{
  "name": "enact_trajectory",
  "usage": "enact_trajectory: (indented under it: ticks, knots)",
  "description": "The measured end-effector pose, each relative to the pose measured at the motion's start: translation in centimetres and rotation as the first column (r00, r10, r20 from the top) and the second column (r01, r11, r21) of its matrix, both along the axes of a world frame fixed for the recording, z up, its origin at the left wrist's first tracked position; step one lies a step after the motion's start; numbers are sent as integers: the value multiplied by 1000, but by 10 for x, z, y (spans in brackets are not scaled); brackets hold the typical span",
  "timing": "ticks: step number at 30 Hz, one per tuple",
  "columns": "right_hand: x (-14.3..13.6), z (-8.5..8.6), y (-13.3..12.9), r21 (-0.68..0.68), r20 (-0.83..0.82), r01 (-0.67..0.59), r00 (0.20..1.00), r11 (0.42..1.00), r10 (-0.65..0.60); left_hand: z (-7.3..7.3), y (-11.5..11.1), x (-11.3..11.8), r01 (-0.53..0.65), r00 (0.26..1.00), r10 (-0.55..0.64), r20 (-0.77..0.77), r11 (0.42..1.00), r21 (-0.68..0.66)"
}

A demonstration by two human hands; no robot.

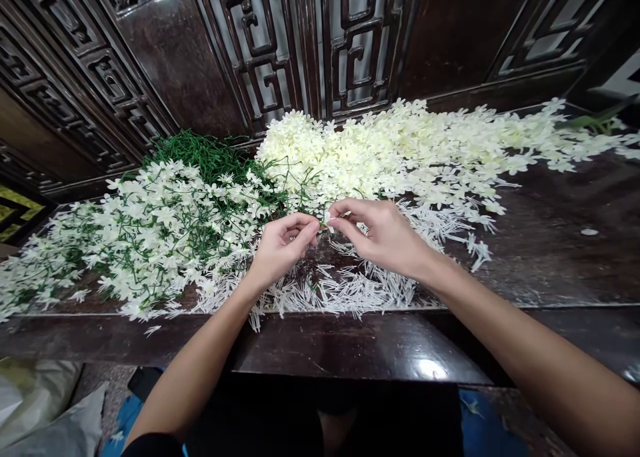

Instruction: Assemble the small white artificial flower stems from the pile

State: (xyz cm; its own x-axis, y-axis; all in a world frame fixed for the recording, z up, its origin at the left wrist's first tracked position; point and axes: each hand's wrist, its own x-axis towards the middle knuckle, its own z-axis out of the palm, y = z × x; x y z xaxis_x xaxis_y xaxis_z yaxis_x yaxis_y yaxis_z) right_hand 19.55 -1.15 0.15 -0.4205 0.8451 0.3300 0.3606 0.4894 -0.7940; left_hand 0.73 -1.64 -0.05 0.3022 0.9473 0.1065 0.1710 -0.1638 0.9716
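Note:
In the middle of the bench my two hands meet fingertip to fingertip. My left hand (285, 244) is closed in a pinch on a thin green stem, of which only a short bit shows. The fingertips of my right hand (373, 229) pinch a small white artificial flower (328, 218) beside that stem; whether the two pieces are joined is too small to tell. Loose cream-white flower heads (400, 144) are heaped just beyond my right hand. White flowers on green stems (160, 224) lie piled to the left of my left hand.
Bare green stems (200, 154) form a tangle at the back. Thin white sticks (345, 290) are scattered near the front edge of the dark wooden bench (560, 244). A carved lattice backrest (260, 50) rises behind. Pale bags (45, 404) lie at lower left.

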Motion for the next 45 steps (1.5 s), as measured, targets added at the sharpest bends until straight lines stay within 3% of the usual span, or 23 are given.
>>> enact_trajectory:
  ticks: [5,13,20,26,29,34,37,40,42,45]
  knots:
    - [-2,-2,0,109,35,-12,999,994,9,1,0,1,19,999,-15,-46,997,80]
    - [-1,-8,-2,168,5,-63,998,984,63,1,-4,5,-11,986,57,-158,960,279]
    - [-6,-8,-7,265,53,-10,999,964,-4,-6,-5,4,-21,979,98,-180,921,389]
    - [-11,-5,-11,302,34,45,998,952,-58,-12,-6,5,-10,958,187,-217,777,630]
    - [-13,-3,-13,258,10,63,998,964,-67,-12,-7,6,5,935,252,-249,693,721]
    - [-13,1,-14,28,-38,58,998,998,-57,-14,-7,6,96,900,306,-311,556,826]
    - [-11,5,-14,-171,-111,16,993,985,-35,-16,-6,6,113,887,332,-321,518,848]
    - [-7,11,-12,-278,-239,-49,971,959,-20,-14,-3,5,39,924,295,-245,563,826]
    - [-3,14,-8,-286,-271,-28,961,958,-52,-10,-1,4,-39,964,219,-148,670,741]
    - [4,13,1,-226,-232,111,959,968,-164,-5,4,0,-176,984,164,69,831,527]
